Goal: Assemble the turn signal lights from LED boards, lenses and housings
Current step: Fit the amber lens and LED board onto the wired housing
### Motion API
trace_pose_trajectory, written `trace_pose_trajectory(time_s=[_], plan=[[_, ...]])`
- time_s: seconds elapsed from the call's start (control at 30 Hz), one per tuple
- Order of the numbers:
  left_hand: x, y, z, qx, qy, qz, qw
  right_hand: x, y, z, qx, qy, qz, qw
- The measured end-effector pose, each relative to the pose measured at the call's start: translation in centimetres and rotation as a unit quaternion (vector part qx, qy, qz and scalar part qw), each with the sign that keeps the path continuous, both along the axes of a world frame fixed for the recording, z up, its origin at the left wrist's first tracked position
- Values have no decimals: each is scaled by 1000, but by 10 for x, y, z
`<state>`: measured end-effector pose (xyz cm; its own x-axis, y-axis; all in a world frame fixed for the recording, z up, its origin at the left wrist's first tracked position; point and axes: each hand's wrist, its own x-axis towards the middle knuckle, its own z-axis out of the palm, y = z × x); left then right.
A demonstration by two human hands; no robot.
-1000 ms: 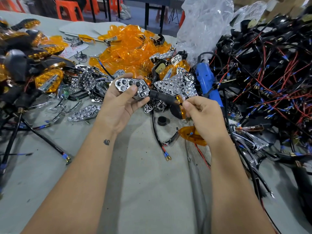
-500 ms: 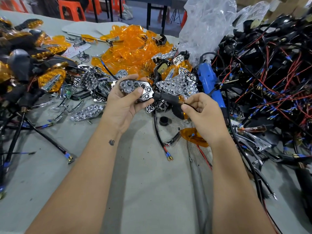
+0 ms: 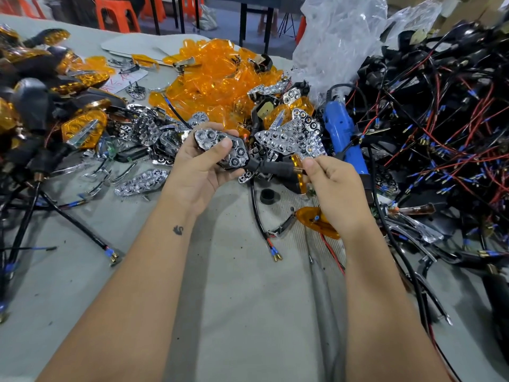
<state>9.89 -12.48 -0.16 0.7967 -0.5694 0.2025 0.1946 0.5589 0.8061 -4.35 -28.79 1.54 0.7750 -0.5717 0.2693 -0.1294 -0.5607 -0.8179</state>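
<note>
My left hand (image 3: 199,172) grips a black turn signal housing (image 3: 239,158) whose chrome honeycomb reflector faces up, thumb pressed on the reflector. Its black stem (image 3: 275,167) sticks out to the right, ending in a brass threaded tip. My right hand (image 3: 334,186) pinches something thin at that stem tip, probably the wire. A heap of amber lenses (image 3: 217,75) lies behind, loose chrome reflectors (image 3: 292,136) just beyond my hands, and more reflectors (image 3: 140,183) to the left.
Finished amber-and-black signals (image 3: 38,106) pile up at the left. A tangle of black housings with red and black wires (image 3: 440,128) fills the right side. A blue electric screwdriver (image 3: 344,133) lies by it. A black ring (image 3: 267,196) and a loose amber lens (image 3: 314,221) sit on the grey table (image 3: 248,299).
Both hands rose slightly and the housing tilted. My right hand slid outward along the stem to its brass tip.
</note>
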Motion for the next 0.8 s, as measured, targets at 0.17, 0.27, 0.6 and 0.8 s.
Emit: trace_pose_trajectory(time_s=[0.17,0.27,0.6,0.8], plan=[[-1,-3,2,34,21,16,999,-2,2,1,36,-11,29,999],[0,-5,3,44,57,-2,997,-1,2,1,41,-31,32,998],[-3,-3,5,21,48,-4,999,-4,2,7,65,-62,30,996],[-4,-3,7,2,47,-48,998,-3,3,5,6,-51,2,999]])
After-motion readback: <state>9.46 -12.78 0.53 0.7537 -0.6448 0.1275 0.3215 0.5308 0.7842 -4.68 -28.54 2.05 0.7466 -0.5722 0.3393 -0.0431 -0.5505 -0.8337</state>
